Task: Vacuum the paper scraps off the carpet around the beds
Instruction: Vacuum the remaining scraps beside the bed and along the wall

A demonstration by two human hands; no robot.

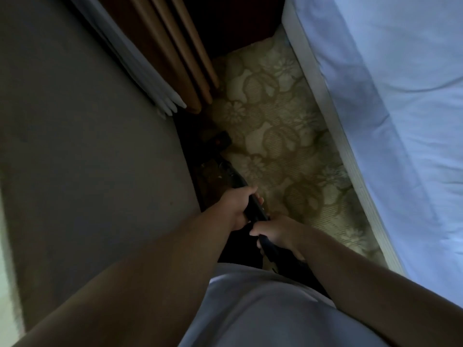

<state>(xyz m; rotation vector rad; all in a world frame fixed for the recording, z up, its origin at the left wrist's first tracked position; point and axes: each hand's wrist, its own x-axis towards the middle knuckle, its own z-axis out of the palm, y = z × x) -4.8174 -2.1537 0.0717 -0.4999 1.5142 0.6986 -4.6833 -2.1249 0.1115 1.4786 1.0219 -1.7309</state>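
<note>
– Black stick vacuum cleaner (231,175): where is it?
– Its tube slants forward from the hands, and its dark floor head (216,141) lies ahead of the left hand, at the edge of the beige flower-patterned carpet (275,146).
– And the hands?
– The left hand (236,209) is wrapped round the tube. The right hand (278,236), just behind it, grips the black handle.
– Any paper scraps?
– A few pale specks (220,176) sit beside the tube, just ahead of the left hand. They may be scraps, but it is too dim to say.
– What lies around?
– A bed with a white sheet (388,121) is right of the right hand, a grey wall (75,121) is left of the left hand, and brown pleated curtains (162,46) hang far ahead.
</note>
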